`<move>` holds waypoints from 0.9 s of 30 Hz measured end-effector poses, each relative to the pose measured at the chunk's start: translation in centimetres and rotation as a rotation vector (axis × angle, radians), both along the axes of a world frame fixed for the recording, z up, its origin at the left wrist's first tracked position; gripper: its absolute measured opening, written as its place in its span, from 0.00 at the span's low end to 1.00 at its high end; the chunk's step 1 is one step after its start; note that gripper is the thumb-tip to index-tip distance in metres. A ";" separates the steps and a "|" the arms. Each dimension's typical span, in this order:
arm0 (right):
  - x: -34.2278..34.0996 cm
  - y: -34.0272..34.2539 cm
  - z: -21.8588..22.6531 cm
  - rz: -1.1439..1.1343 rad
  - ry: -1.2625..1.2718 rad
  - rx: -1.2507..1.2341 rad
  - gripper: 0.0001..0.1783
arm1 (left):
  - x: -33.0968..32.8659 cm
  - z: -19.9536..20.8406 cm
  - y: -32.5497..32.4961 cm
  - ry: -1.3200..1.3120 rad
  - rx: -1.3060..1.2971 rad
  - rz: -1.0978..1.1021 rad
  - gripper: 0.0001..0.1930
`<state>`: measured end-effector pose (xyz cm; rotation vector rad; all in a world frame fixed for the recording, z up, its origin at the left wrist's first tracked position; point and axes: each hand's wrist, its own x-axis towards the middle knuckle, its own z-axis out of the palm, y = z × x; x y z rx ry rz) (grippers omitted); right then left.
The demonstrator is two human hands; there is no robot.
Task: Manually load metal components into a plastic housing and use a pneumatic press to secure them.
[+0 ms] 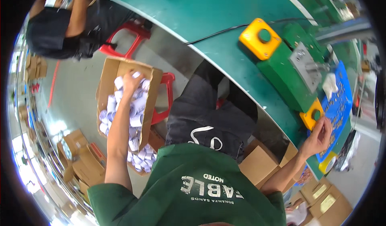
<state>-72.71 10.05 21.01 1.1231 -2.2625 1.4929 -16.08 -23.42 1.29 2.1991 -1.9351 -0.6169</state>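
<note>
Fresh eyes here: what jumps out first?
First, the open cardboard box of white cylindrical pieces at left, the left hand inside. Next, the yellow box with a green button, upper right on the green bench. The blue tray stands out far right, near the right hand.

The walls of the cardboard box (103,71) fenced in the left hand (130,82) at the sides and white rolls (139,103) crowded around it, so the free way out was upward. Just past the right hand (320,134), the lower yellow button box (310,114) and green machine (281,83) stood in the way. Farther off, bare green tabletop (193,12) offered room, crossed by a black cable (219,33).
</note>
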 end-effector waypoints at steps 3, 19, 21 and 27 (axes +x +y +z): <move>0.3 -0.6 0.2 0.009 0.035 -0.020 0.07 | -2.6 4.1 0.9 0.434 -0.359 0.254 0.35; 2.3 -3.1 1.5 -0.166 0.140 -0.106 0.06 | -42.0 28.0 2.8 1.682 0.268 -0.661 0.30; 2.5 -3.3 1.4 -0.157 0.140 -0.130 0.06 | -43.6 28.1 3.0 1.625 0.298 -0.796 0.30; 1.8 -3.4 0.7 -0.141 0.208 -0.193 0.06 | -45.5 28.0 4.2 1.582 0.318 -0.908 0.33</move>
